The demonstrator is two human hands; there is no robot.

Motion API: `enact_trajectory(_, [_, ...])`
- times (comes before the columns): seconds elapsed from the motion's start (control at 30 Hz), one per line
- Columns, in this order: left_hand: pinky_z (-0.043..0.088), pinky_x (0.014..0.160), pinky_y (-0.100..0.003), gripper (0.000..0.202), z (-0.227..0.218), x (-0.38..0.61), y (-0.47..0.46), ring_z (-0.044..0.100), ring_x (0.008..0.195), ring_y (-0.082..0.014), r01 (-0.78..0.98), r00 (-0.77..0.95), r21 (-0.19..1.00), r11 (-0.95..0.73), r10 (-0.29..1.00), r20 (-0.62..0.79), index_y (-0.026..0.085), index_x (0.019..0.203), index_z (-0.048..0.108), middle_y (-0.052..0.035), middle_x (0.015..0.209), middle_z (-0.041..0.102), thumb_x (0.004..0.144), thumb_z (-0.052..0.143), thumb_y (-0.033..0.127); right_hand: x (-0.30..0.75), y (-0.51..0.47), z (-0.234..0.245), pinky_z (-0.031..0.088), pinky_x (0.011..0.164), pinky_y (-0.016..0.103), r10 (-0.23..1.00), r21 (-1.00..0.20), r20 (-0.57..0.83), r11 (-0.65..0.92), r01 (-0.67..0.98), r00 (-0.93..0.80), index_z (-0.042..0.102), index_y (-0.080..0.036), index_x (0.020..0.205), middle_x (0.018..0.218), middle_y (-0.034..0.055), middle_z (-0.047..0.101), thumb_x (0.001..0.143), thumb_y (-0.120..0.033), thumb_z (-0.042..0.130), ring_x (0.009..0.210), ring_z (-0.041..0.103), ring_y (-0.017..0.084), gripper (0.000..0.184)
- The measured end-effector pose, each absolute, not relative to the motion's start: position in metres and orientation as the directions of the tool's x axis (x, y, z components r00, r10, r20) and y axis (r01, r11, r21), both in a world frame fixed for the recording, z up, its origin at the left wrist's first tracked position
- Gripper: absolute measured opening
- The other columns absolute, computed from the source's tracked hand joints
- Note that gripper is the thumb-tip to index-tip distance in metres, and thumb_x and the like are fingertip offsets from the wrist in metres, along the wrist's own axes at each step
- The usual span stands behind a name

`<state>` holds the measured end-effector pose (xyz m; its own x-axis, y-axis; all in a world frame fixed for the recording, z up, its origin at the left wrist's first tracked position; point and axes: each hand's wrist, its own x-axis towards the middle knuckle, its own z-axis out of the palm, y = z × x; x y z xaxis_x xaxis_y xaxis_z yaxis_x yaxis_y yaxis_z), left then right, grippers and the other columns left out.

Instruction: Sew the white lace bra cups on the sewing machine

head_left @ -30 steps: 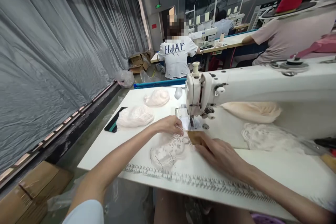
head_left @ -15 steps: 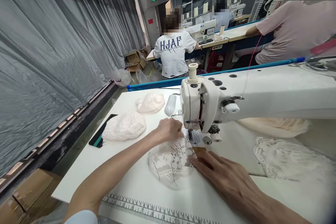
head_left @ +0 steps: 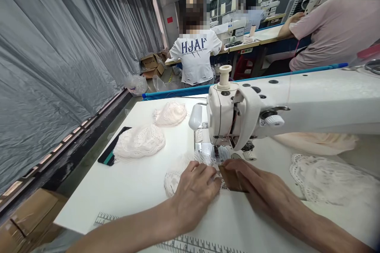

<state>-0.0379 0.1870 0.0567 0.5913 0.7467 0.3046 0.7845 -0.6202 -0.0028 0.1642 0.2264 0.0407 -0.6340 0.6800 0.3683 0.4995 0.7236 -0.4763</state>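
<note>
My left hand has its fingers curled down onto a white lace piece just in front of the sewing machine's needle area. Much of the lace lies hidden under that hand; a sheer fringed edge shows beyond the fingers. Close by on the right, my right hand has its thumb and fingers closed around a flat brown piece, perhaps card, which rests at the lace's right edge. The white sewing machine stands right behind both hands, its presser foot partly hidden.
Two lace cups, one white and one pale pink, lie at the left on the white table. More white lace lies at the right. A printed ruler runs along the front. Co-workers sit at machines beyond.
My left hand has come back from beside the needle toward me, now gripping nearer the lace's front. My right hand has shifted slightly forward, and more of the brown piece shows.
</note>
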Motion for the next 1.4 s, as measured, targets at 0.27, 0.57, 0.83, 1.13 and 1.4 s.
enact_trajectory(0.27, [0.045,0.077,-0.032,0.011,0.059,-0.038,0.183,0.058,0.085,-0.0168,0.757,0.627,-0.053,-0.651,0.702,0.339,0.013,0.09,0.059,-0.0045,0.085,0.061,0.086,0.051,0.008,0.138,0.237,0.046,0.033,0.043,0.021,0.643,-0.271,0.239,0.764,0.586,-0.727,0.035,-0.013,0.122,0.074,0.0045,0.066,0.081,-0.002,0.033,0.052,0.059,0.015,0.043])
enact_trajectory(0.57, [0.044,0.082,-0.035,0.011,0.058,-0.043,0.187,0.059,0.089,-0.0181,0.762,0.625,-0.045,-0.646,0.716,0.31,0.014,0.097,0.056,-0.0054,0.093,0.062,0.088,0.055,0.02,0.143,0.238,0.044,0.035,0.041,0.022,0.609,-0.215,0.334,0.792,0.571,-0.72,0.033,-0.011,0.127,0.076,0.0056,0.067,0.082,-0.004,0.032,0.05,0.059,0.015,0.045])
enact_trajectory(0.83, [0.041,0.084,-0.036,0.016,0.056,-0.043,0.2,0.058,0.093,-0.0193,0.797,0.587,-0.048,-0.603,0.752,0.3,0.014,0.103,0.054,-0.0068,0.099,0.062,0.09,0.051,0.022,0.174,0.227,0.042,0.052,0.057,0.023,0.544,-0.277,0.359,0.838,0.47,-0.758,0.049,-0.023,0.119,0.115,0.0078,0.061,0.087,-0.004,0.032,0.079,0.067,0.015,0.042])
enact_trajectory(1.13, [0.04,0.084,-0.036,0.023,0.054,-0.041,0.202,0.057,0.096,-0.0199,0.82,0.561,-0.047,-0.571,0.783,0.269,0.014,0.112,0.052,-0.007,0.104,0.06,0.091,0.051,0.024,0.171,0.226,0.042,0.056,0.062,0.024,0.459,-0.205,0.419,0.889,0.41,-0.784,0.057,-0.018,0.11,0.111,0.0108,0.063,0.095,-0.012,0.028,0.08,0.066,0.014,0.033])
enact_trajectory(1.4, [0.04,0.084,-0.036,0.027,0.054,-0.04,0.203,0.057,0.096,-0.0201,0.821,0.559,-0.062,-0.567,0.779,0.282,0.013,0.115,0.05,-0.0073,0.104,0.06,0.09,0.052,0.021,0.173,0.225,0.038,0.059,0.069,0.03,0.389,-0.129,0.462,0.918,0.374,-0.797,0.058,-0.015,0.115,0.122,0.0139,0.061,0.093,-0.007,0.03,0.091,0.066,0.019,0.037])
